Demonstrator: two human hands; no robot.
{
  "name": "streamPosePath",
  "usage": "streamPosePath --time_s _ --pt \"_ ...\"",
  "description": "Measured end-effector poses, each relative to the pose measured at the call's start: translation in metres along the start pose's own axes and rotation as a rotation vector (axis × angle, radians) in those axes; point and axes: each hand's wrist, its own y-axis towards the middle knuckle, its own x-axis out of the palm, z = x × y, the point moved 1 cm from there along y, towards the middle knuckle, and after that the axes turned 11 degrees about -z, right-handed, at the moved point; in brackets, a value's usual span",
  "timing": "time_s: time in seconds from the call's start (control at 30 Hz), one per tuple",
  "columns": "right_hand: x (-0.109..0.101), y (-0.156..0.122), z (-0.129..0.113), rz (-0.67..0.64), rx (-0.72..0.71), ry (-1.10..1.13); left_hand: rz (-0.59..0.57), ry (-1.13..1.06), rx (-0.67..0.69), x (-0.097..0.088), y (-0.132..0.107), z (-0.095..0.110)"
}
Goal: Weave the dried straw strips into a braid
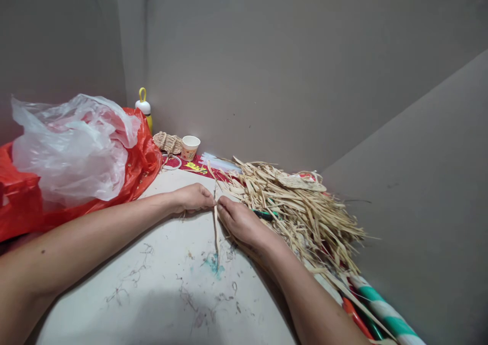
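Note:
My left hand (192,198) and my right hand (242,224) meet at the middle of a white table top (152,294), both pinched shut on one thin pale straw strip (216,228). The strip runs from my fingertips down toward me along the table. Just right of my right hand lies a big heap of dried straw strips (301,208). Something green (265,214) lies at the heap's edge, half hidden behind my right hand.
A red plastic bag (141,162) with a clear bag (72,147) on it fills the left. At the back stand a white and yellow bottle (144,106), a small woven piece (168,142) and a paper cup (189,147). Striped rolls (385,319) lie at the lower right; grey walls close in.

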Motion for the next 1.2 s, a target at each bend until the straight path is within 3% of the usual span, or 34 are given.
streamPosePath --time_s 0.27,0.47,0.6,0.8,0.9,1.2 --pt "0.002 0.001 0.001 -0.018 -0.029 -0.008 0.089 0.031 -0.014 0.007 -0.005 0.005" --pt "-0.001 0.003 0.007 0.126 0.003 0.111 0.106 0.016 -0.011 0.006 -0.003 0.004" --pt "-0.008 0.002 0.01 0.255 0.096 0.401 0.118 0.029 -0.052 0.004 -0.001 0.002" --pt "-0.01 0.001 -0.003 0.002 0.163 0.919 0.07 -0.019 0.025 -0.001 0.004 -0.003" --pt "-0.004 0.004 -0.004 -0.054 0.158 1.115 0.046 -0.042 0.027 -0.001 0.004 -0.004" --pt "0.007 0.01 0.001 -0.198 0.082 1.233 0.023 -0.034 0.049 -0.001 0.003 -0.001"
